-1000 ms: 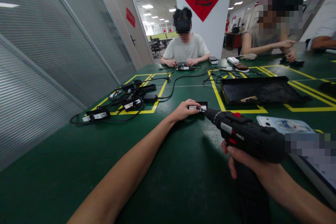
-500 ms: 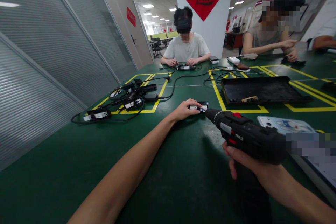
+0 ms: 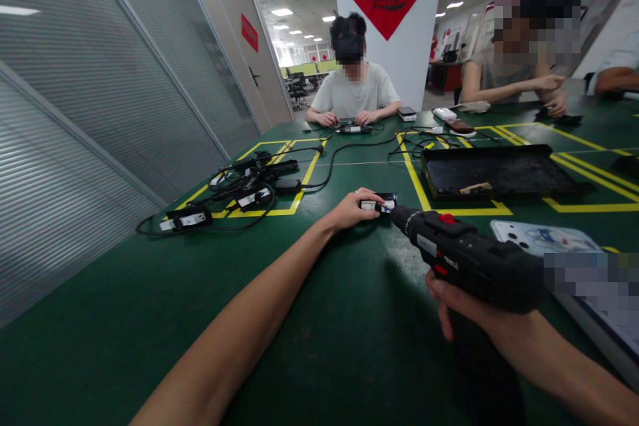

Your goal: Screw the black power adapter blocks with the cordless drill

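Observation:
My left hand (image 3: 353, 208) grips a small black block with a white label (image 3: 370, 205) and keeps it against the green table (image 3: 319, 319). Its fingers curl over the block's left part. My right hand (image 3: 466, 299) is wrapped around the handle of a black cordless drill (image 3: 464, 249) with red buttons. The drill's chuck points left, and its tip is at the right end of the block. Whether the bit touches the block I cannot tell.
A heap of black power adapters with cables (image 3: 254, 183) lies on the left. Back right stands a shallow black tray (image 3: 509, 173). A phone (image 3: 544, 237) rests beside the drill, near a grey-edged slab (image 3: 599, 333). Two co-workers (image 3: 352, 90) sit across the table.
The drill's body has tilted very slightly, with my right hand shifting a little to the right. My left hand and the block stay in place.

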Motion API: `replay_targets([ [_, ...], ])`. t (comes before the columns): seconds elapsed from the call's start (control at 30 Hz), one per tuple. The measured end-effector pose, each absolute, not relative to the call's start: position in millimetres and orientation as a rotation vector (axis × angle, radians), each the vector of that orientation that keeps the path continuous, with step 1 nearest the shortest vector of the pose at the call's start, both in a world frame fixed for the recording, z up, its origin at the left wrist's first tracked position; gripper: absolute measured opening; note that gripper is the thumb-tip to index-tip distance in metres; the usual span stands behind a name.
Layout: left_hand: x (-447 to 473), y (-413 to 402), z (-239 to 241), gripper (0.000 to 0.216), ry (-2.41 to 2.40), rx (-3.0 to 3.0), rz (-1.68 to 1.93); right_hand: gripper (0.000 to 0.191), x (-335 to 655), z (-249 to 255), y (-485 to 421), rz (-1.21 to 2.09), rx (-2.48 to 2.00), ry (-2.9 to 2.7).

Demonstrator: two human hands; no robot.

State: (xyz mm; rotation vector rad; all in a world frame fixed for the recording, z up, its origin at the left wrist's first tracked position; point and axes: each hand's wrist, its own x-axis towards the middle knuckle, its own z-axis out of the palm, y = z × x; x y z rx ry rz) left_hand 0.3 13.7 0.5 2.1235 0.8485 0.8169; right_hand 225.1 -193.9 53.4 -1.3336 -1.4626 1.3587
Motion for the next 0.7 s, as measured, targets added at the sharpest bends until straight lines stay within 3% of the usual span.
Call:
replay_targets([
  [0.1,0.7,14.2,-0.3,0.035,0.847,2.122,0.817,0.023,225.8,52.2,-193.0,1.377,-1.311,-1.462],
  [0.33,-0.6,15.1,-0.2,0.034,0.828,2.132,0.817,0.064,223.0,55.7,-191.1,1.417,-1.203,-1.394],
  [0.53,-0.7,12.6,4.0,0.032,0.842,2.131,0.799,0.051,223.5,55.0,-188.7,1.426,-1.191,-1.407],
  [0.7,-0.9,12.0,5.3,0.031,0.838,2.133,0.788,0.055,222.4,57.2,-190.0,1.414,-1.185,-1.386],
])
